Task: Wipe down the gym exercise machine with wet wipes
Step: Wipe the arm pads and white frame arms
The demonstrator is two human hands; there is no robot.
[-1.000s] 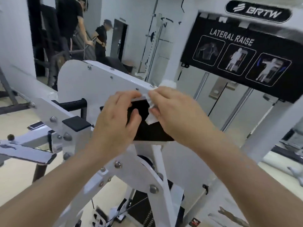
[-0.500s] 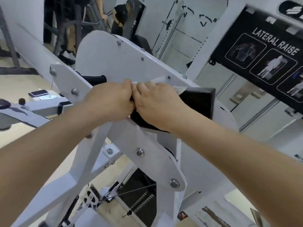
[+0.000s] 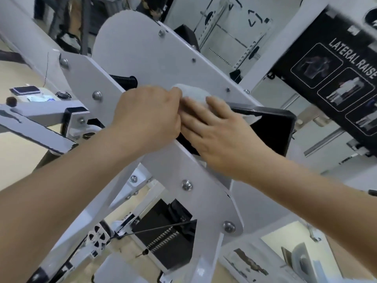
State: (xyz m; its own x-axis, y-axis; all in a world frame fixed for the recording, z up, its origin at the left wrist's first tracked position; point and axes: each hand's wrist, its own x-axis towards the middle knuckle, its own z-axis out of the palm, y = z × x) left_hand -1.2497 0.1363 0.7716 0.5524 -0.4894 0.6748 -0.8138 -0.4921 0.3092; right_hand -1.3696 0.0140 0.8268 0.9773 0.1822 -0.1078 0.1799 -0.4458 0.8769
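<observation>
Leaves phone (image 3: 25, 89) well left of the fingers; curls left hand (image 3: 149, 117) fingers under against edge of white machine plate (image 3: 142, 48), tips hidden, cannot tell if pinching anything. Bunches wet wipe (image 3: 191, 93) on that edge, touching left knuckles, partly under right fingertips. Lays right hand (image 3: 220, 137) fingers near-straight on wipe, pressing it down, black pad (image 3: 273, 131) just right of them.

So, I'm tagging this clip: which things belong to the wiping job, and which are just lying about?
Job: wet wipe, left hand, right hand, white machine plate, black pad.
Lying about: phone, lateral raise placard, weight stack.
</observation>
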